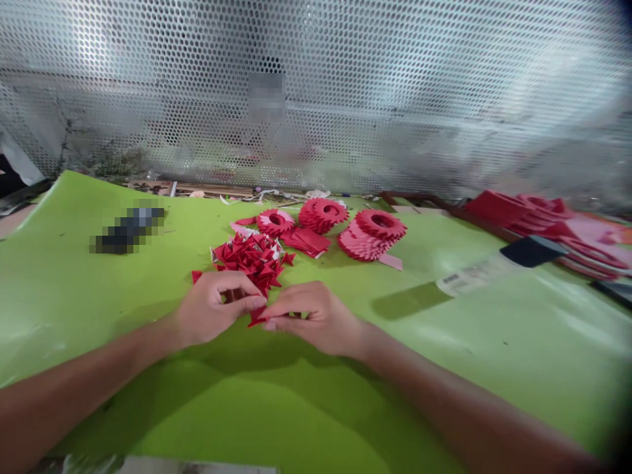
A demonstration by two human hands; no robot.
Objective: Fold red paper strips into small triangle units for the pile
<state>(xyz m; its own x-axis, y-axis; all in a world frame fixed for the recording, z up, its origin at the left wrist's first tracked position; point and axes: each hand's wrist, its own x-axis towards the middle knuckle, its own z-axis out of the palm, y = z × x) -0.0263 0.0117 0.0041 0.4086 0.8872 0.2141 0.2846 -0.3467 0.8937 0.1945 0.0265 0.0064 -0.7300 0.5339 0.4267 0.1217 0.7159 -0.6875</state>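
Between my fingertips is a small red folded paper piece point(257, 316), held over the green table. My left hand point(214, 306) pinches its upper left side with thumb and index finger. From the right, my right hand point(313, 316) grips the same piece between thumb and fingers. Just beyond my hands lies a heap of red folded paper triangles point(249, 257), some showing white edges. Behind and right of the heap is a stack of flat red paper slips point(307, 242).
Ring-shaped paper stacks stand behind: a small one point(275, 222), a red one point(323, 214) and a red-and-pink one point(372, 234). A clear bottle with a black cap point(530, 251) lies right. Red and pink paper sheets point(523, 210) sit far right. A perforated metal panel point(316, 125) bounds the green table point(296, 415).
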